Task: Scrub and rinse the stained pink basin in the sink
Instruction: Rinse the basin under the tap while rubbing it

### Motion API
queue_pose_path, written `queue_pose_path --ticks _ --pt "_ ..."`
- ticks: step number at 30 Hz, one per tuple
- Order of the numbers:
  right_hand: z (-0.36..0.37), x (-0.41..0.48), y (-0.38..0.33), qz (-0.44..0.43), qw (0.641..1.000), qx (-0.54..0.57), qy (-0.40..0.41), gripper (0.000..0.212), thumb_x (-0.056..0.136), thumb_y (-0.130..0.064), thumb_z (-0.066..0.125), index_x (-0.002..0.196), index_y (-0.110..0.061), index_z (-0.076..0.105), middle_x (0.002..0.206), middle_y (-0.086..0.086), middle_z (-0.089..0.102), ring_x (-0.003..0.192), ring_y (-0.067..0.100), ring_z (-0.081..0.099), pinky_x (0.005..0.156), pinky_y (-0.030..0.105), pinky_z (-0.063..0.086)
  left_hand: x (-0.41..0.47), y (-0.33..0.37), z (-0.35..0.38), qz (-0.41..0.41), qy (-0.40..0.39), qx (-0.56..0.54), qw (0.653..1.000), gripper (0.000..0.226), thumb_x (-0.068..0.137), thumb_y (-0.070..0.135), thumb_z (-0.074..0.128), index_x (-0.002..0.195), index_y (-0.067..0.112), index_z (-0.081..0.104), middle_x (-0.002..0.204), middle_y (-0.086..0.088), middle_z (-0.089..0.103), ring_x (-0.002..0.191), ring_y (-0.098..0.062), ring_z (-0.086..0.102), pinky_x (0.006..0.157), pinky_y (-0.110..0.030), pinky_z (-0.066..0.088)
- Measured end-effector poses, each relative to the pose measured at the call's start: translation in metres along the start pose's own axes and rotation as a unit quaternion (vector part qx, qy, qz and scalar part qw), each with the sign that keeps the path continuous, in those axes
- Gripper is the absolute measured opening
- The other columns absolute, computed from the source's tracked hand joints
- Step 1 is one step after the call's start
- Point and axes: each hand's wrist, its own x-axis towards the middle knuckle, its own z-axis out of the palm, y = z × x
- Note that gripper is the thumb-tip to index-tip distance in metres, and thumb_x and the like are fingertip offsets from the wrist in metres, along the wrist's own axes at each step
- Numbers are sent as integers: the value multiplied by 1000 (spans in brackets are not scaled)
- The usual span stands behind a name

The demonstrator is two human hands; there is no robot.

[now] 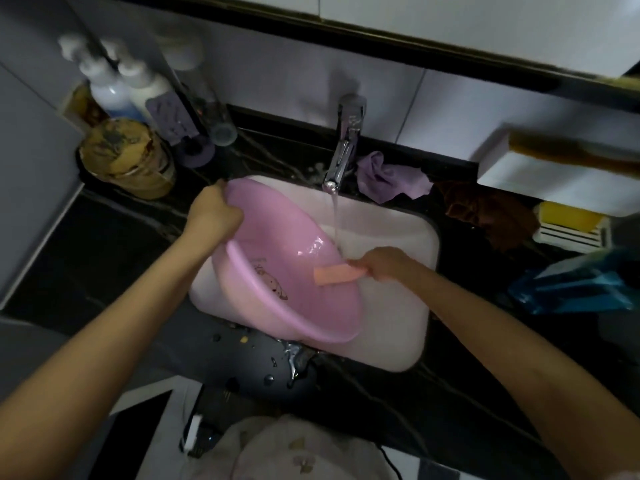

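Note:
The pink basin [277,244] stands tilted in the white sink [391,327], its open side turned to the right, with a small printed picture on its inside. My left hand [213,211] grips its upper left rim. My right hand [382,263] pinches an orange-pink sponge [337,274] and holds it against the basin's right rim. Water runs from the chrome tap [343,150] in a thin stream that lands just beside the sponge at the basin's edge.
Black counter [121,244] surrounds the sink. Pump bottles [114,88] and a yellow-wrapped jar [126,157] stand at the back left. A purple cloth [391,178] and brown cloth [491,216] lie to the tap's right. A blue bag [575,285] lies at right. Water droplets dot a dark object [256,372] in front.

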Motion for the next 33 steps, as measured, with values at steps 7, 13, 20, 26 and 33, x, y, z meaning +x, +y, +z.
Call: queue_pose_path --ticks 7,13,20,26,33 --pt "-3 18 -18 -26 993 58 99 35 97 -42 44 125 -23 53 96 8 61 87 26 61 72 31 45 -3 2 1 -19 -1 -4 1000 55 78 -5 48 132 0 48 123 -25 57 113 -40 53 95 -44 45" --pt "10 22 -12 25 992 108 -69 80 67 -83 52 107 -15 66 94 1 64 91 20 60 84 28 44 -7 5 3 -11 -11 -20 1000 61 80 -5 47 140 3 40 129 -20 55 118 -36 51 96 -39 43" --pt "5 38 -23 -22 986 127 -105 83 68 -81 54 119 -16 62 122 -1 62 108 21 59 102 33 41 -9 6 5 -24 2 -38 999 69 82 -6 48 146 9 30 139 -16 47 126 -32 46 94 -31 39" --pt "-15 25 -30 22 999 33 -28 59 85 -76 27 67 -23 46 65 -4 43 59 10 41 58 20 29 -14 6 9 -12 10 -46 999 69 82 -7 47 147 8 30 137 -16 48 125 -33 47 97 -35 41" --pt "12 -12 -21 -64 951 16 -300 50 95 -39 46 141 -21 43 114 9 59 70 13 51 62 23 42 -14 2 12 -23 29 -77 996 70 82 -7 46 148 10 27 143 -14 44 130 -31 42 101 -36 39"
